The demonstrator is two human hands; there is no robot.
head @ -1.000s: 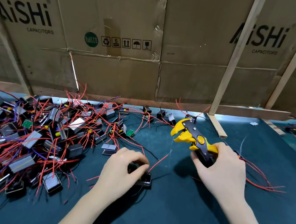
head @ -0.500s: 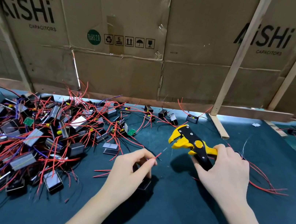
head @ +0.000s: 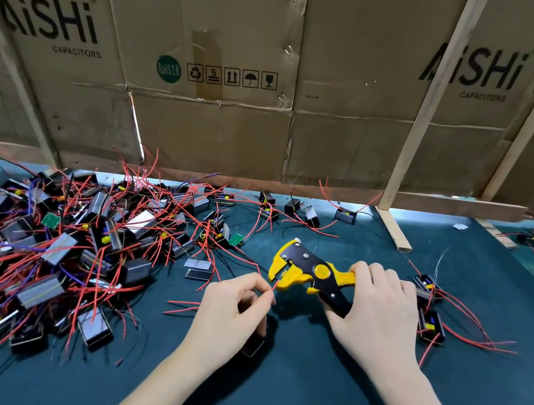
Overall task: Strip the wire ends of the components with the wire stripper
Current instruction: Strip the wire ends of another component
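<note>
Red wire [head: 274, 286] is pinched between the thumb and first finger of my left hand [head: 232, 304], and its tip stands just at the open mouth of the wire stripper [head: 308, 275]. My right hand [head: 377, 314] is curled around the handles, not yet squeezed I think. The component [head: 253, 345] lies under my left palm. If the tip goes in too shallow or bends aside, the blades may miss it; too deep, and they may cut the strands or strip too much.

One head-worn wide-angle view looks forward and down, close over the table [head: 298, 398] toward the cardboard wall [head: 218, 125]
</note>
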